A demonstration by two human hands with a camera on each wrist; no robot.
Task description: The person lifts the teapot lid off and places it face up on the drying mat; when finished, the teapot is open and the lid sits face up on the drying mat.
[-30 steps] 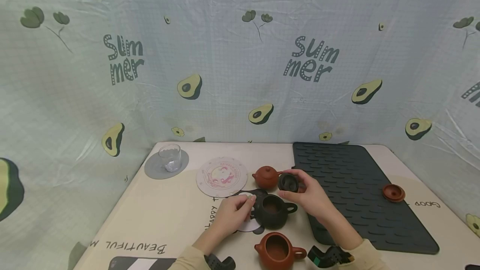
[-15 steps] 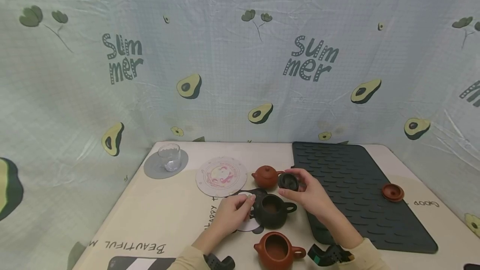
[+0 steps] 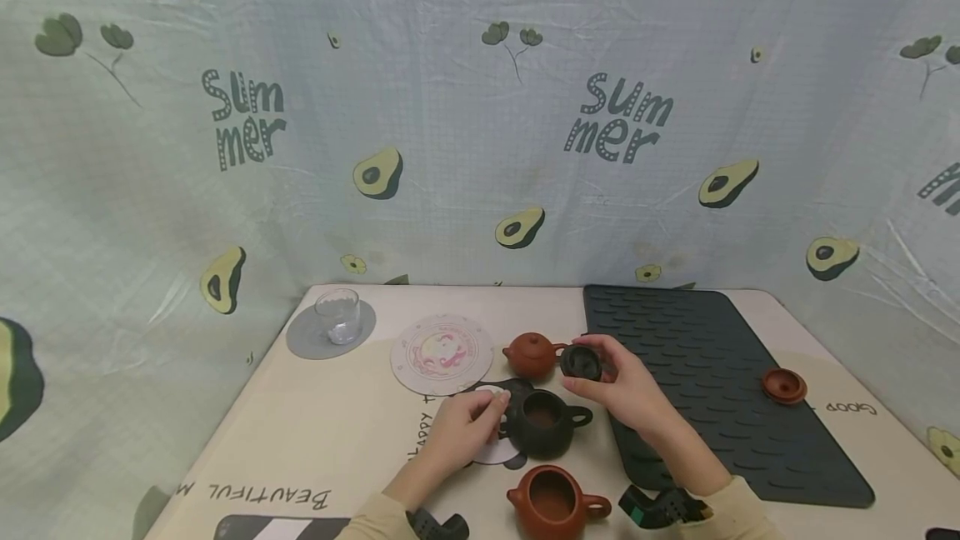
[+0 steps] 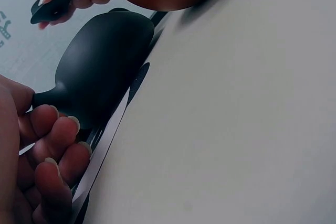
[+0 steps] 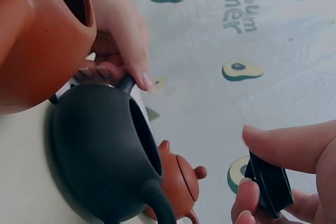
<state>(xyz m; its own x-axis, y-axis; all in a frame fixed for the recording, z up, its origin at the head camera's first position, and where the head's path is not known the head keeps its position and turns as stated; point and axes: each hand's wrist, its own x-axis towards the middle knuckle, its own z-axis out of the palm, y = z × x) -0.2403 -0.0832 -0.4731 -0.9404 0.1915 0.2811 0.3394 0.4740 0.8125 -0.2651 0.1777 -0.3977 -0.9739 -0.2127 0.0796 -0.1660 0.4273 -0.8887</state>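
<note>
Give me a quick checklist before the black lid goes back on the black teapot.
1. Black lid pinched firmly in the right hand: ok.
2. Black teapot steadied at the spout side by the left hand: ok.
3. Teapot mouth open and unobstructed: ok.
4. Lid directly over the mouth: not ok, it is held behind and to the right of it.
5. Lid turned knob up: cannot tell.
6. Open brown teapot in front clear of the path: ok.

Soft, even light, faint shadows (wrist views blurred up close).
</note>
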